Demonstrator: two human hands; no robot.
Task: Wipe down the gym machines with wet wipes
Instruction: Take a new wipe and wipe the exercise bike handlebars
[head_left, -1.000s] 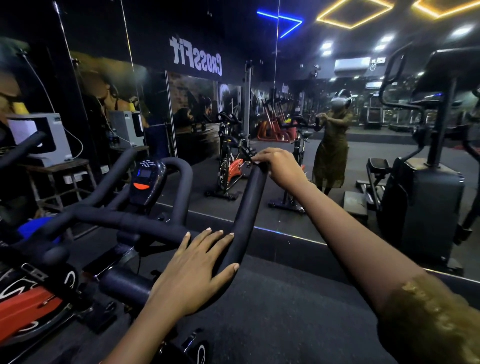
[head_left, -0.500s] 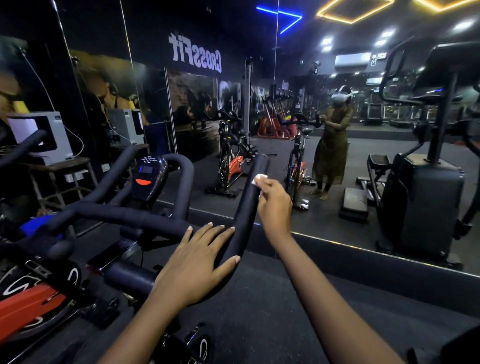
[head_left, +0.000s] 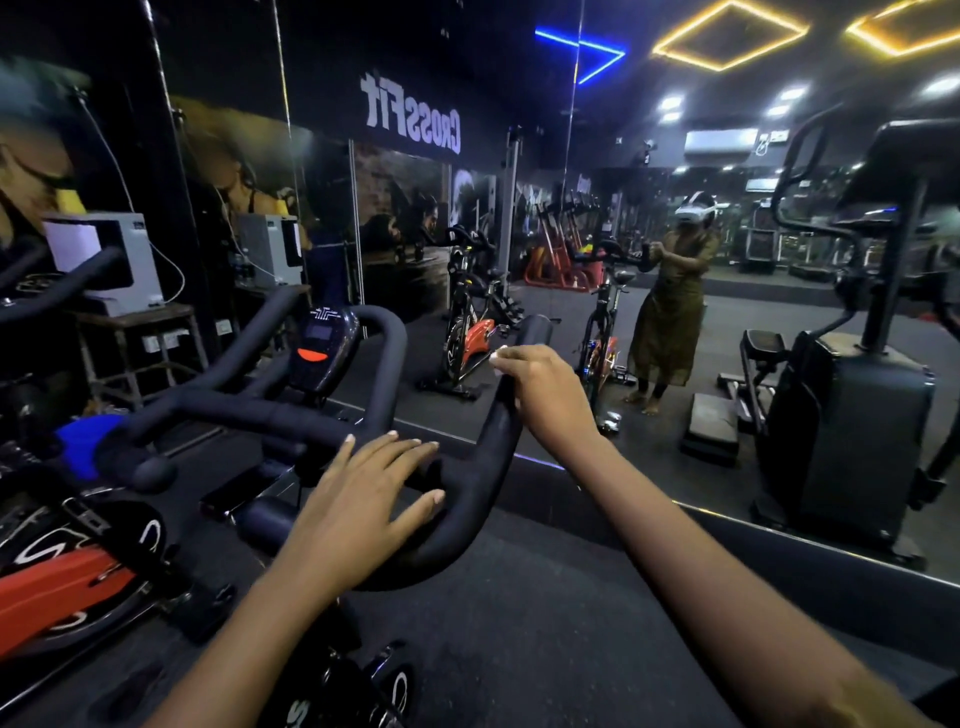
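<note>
Black foam padding covers the spin-bike handlebar (head_left: 488, 441), and the work is on its right horn, the one that rises toward the mirror (head_left: 649, 171). The right hand (head_left: 545, 395) is curled around this horn just below its tip. A small white corner of the wet wipe (head_left: 500, 356) shows at the fingertips; the rest of it is hidden under the palm. The left hand (head_left: 358, 504) lies flat on the lower bend of the same bar, fingers straight and spread, holding nothing; I judge it steadies the bar. The wipe looks thin, soft and very light, so it may bunch or slip out if the grip is loose. It is best wrapped around the tube under the fingers. The foam seems slightly soft and grippy, so the wipe will probably drag more than glide. The console (head_left: 322, 348) between the horns will need a gentler touch, I think.
</note>
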